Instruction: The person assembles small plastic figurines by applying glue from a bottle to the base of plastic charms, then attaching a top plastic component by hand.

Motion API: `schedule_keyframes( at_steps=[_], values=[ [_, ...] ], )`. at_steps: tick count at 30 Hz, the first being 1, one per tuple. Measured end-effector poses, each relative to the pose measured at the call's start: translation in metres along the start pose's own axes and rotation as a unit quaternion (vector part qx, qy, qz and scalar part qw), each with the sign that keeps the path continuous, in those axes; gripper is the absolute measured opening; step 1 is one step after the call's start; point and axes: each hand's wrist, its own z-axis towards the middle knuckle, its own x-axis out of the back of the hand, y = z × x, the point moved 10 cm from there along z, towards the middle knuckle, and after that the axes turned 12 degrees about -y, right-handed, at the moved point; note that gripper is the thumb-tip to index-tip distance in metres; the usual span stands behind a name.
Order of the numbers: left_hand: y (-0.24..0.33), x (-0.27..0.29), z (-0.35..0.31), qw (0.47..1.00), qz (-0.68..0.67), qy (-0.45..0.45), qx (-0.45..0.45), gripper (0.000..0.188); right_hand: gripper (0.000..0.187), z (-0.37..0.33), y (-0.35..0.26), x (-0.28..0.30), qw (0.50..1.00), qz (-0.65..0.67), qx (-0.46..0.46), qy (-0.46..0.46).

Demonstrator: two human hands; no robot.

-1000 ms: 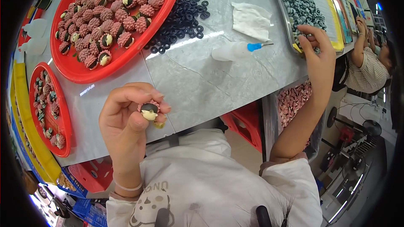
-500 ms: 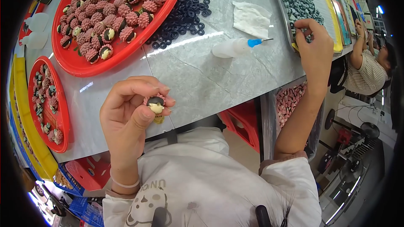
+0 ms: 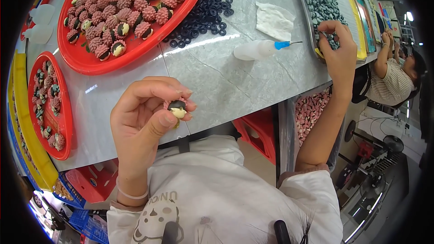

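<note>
My left hand (image 3: 144, 117) is closed over the table's near edge, thumb and fingers pinching a small ornament (image 3: 177, 108) with a ridged pink body, a black band and a cream front. At the right, my right hand (image 3: 340, 49) reaches into a metal tray (image 3: 312, 29) of small grey-green pieces (image 3: 321, 0). Its thumb and index finger curl toward each other among the pieces; whatever lies between the tips is too small to make out. A white squeeze bottle (image 3: 253, 50) with a blue needle tip lies on the table between my hands.
A large red tray (image 3: 90, 66) holds many similar pink ornaments; a smaller red tray (image 3: 63, 126) stands left. Dark rings (image 3: 212, 11) are heaped beside the large tray, near a white cloth (image 3: 274, 20). Pink pieces (image 3: 312, 113) fill a bin below. Another person (image 3: 389, 79) sits far right.
My left hand has shifted slightly right with the ornament still pinched. The right hand stays at the tray, its fingers moving a little among the pieces. The view has shifted slightly.
</note>
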Motion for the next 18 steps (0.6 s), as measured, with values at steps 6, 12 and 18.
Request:
schedule_keyframes(
  at_steps=[6,12,18],
  values=[
    [0.0011,-0.0032,0.002,1.0,0.009,-0.012,-0.001,0.023,0.01,-0.0047,0.0052,0.0029,0.999,0.033,-0.013,0.005],
    [0.0008,-0.0027,0.0011,1.0,0.011,-0.012,-0.004,0.022,0.011,-0.0035,0.0054,0.0018,1.0,0.027,0.003,0.002],
    [0.0007,-0.0029,0.0018,1.0,-0.002,-0.01,-0.007,0.021,0.01,-0.01,0.0058,0.0065,0.999,0.026,0.007,0.047]
  ],
)
